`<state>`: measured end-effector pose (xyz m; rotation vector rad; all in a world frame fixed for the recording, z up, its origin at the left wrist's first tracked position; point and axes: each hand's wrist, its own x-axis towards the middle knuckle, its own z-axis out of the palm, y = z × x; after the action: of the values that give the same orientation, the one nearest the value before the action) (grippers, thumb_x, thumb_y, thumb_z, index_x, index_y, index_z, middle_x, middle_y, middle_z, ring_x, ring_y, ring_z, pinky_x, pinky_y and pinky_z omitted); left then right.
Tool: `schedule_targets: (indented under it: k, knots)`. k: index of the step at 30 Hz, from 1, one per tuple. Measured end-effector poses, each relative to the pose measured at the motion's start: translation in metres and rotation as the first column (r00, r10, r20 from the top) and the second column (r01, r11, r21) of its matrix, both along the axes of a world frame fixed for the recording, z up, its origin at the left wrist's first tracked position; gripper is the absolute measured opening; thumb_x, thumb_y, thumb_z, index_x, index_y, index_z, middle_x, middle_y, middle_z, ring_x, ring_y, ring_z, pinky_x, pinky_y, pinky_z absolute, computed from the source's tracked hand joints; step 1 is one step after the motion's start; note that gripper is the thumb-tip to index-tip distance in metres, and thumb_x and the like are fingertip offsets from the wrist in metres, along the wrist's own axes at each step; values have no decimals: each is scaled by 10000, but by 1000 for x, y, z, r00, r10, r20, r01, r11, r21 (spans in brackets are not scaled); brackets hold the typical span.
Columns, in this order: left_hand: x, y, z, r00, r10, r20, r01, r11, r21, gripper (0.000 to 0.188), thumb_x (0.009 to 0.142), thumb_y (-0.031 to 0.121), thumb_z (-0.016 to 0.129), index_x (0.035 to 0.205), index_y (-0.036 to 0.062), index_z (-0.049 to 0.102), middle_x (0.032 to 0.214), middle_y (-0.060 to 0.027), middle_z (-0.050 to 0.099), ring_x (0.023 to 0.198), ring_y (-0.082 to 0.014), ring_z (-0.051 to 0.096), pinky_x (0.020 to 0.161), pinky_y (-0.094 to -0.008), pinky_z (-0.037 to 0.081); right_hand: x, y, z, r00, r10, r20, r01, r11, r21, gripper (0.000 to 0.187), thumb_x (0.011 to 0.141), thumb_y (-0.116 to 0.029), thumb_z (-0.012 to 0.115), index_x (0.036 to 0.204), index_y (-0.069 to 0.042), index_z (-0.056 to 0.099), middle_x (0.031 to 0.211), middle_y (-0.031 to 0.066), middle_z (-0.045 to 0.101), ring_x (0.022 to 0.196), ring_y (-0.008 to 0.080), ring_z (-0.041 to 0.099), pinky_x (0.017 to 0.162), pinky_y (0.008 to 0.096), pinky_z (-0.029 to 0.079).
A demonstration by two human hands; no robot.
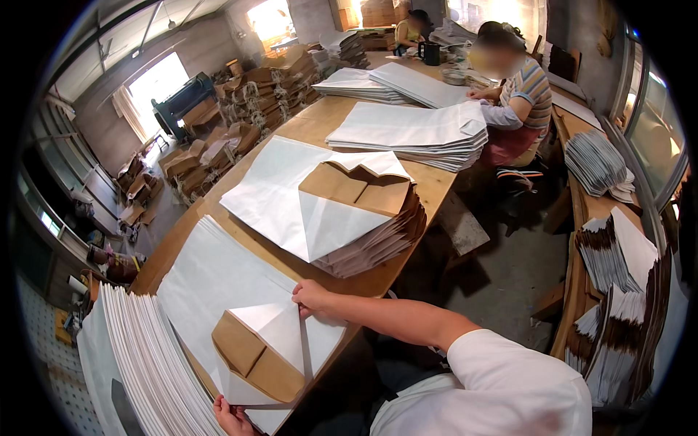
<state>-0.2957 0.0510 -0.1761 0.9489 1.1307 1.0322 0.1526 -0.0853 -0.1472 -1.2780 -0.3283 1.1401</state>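
Note:
A large white paper bag (pixel 211 269) lies on the table with its folded end opened into a diamond, showing the brown inner lining (pixel 254 356). My right hand (pixel 313 299) reaches in from the right, fingers closed on the white flap at the diamond's upper right corner. At the lower edge of the picture, my left hand (pixel 231 418) pinches the bag's near edge beside the lower left corner. A standing row of white paper sheets or bags (pixel 142 356) is just left of it. Beyond my right hand sits a stack of similarly opened bags (pixel 349 225).
Across the wooden table (pixel 429 196) lie flat white bag piles (pixel 407 131). A person in a striped top (pixel 534 87) works at the far right side; another person sits farther back. Bundles (pixel 614 283) fill the right-hand bench. Tied brown bundles (pixel 269 94) cover the floor beyond.

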Motion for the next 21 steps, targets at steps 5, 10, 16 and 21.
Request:
schedule_targets:
  k: [5,10,16,21]
  knots:
    - [1,-4,-4,1000,6,29,-6,1000,-14,167,1069,162,548,1223,102,578,1057,-40,682,889,-163,663,722,-290,529,7,-7,1,1000,27,3,-27,999,-21,206,922,11,587,1112,90,592,907,150,628,776,251,688,623,385,611]
    - [8,-36,11,996,67,53,-67,998,11,434,916,121,690,1314,39,536,1132,-136,688,1092,-302,682,925,-498,583,9,-13,-5,977,213,14,-212,960,182,149,906,-42,607,980,69,672,908,150,667,832,264,698,777,417,620]
    - [47,-67,56,980,162,-119,-162,987,11,433,981,234,655,1336,25,522,1089,-108,669,874,-206,666,736,-336,573,25,-43,13,990,139,37,-142,986,93,83,909,-9,576,882,-17,655,889,97,668,783,203,679,722,344,598]
    - [58,-142,215,800,217,-560,323,630,706,173,942,21,678,1115,5,676,1136,-139,684,1022,-259,686,893,-354,545,45,-66,7,992,97,86,-99,995,16,255,1004,-88,571,1204,70,575,1004,127,670,842,198,691,732,323,616]
